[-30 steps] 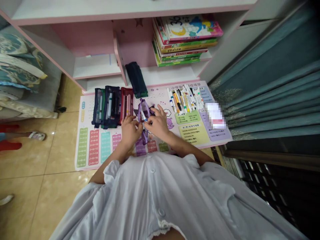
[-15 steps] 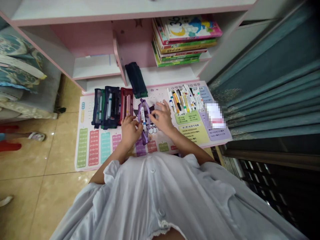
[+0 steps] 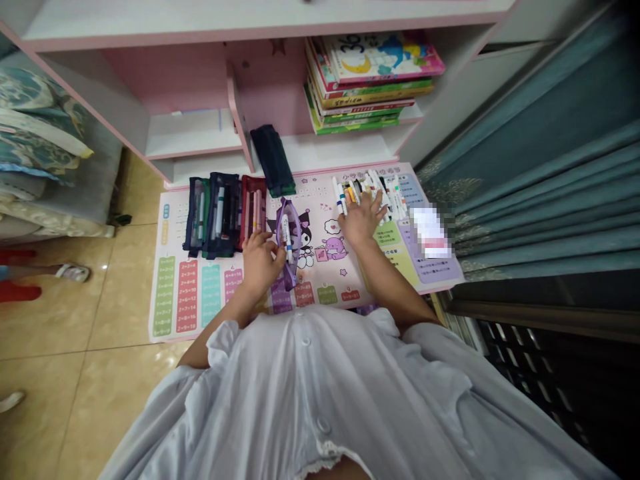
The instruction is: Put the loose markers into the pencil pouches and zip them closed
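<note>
While the left hand [image 3: 261,263] curls closed around the side of a purple mesh pencil case [image 3: 293,260], a white marker [image 3: 286,230] sticks up from the case just above those fingers. The right hand [image 3: 363,220] lies open, fingers spread, on a loose pile of marker pens [image 3: 395,200], well apart from the left. Just beyond the left hand, a dark red mesh pencil case [image 3: 253,210] and a navy one [image 3: 220,213] lie side by side on a multiplication-table mat [image 3: 164,293].
</note>
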Demonstrator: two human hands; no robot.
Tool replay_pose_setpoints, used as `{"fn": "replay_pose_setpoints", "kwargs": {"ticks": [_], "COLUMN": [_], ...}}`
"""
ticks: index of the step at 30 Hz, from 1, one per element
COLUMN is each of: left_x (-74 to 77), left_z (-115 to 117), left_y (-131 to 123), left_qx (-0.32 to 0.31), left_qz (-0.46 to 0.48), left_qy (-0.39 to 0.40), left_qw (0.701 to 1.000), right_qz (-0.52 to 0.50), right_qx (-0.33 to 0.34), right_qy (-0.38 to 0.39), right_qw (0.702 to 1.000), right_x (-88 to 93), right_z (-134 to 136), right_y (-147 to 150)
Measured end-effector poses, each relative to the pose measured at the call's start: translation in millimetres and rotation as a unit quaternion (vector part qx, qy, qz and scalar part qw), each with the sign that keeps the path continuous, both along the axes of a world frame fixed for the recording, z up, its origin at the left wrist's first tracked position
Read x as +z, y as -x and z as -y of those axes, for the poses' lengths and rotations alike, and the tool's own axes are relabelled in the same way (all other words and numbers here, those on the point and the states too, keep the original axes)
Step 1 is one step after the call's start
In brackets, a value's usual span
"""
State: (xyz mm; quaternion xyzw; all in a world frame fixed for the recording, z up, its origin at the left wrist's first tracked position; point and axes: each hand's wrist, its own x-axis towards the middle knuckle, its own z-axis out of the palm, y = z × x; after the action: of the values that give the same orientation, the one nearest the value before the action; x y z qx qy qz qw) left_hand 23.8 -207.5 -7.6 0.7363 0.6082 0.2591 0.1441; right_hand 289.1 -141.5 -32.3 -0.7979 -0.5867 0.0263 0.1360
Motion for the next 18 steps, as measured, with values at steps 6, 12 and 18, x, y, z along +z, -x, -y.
{"fn": "replay_pose_setpoints", "kwargs": {"ticks": [6, 12, 18], "left_x": [0.5, -1.3, -0.3], "left_z": [-0.9, -1.1, -0.7], "left_y": [0.9, 1.3, 1.6], "left_qx": [-0.001, 0.002, -0.003], "left_qz": [-0.004, 0.0, -0.001], "left_qy": [-0.002, -0.004, -0.008], "left_qw": [1.0, 1.0, 1.0], "right_qz": [0.01, -0.019, -0.129], "right_qx": [0.015, 0.004, 0.078], "right_qy": [0.002, -0.033, -0.124], "right_qw": [1.0, 0.999, 0.981], "right_x": [-3.9, 8.4, 31.6], "right_z": [-0.8, 4.2, 39.5], "right_y": [-0.2, 3.6, 39.7]}}
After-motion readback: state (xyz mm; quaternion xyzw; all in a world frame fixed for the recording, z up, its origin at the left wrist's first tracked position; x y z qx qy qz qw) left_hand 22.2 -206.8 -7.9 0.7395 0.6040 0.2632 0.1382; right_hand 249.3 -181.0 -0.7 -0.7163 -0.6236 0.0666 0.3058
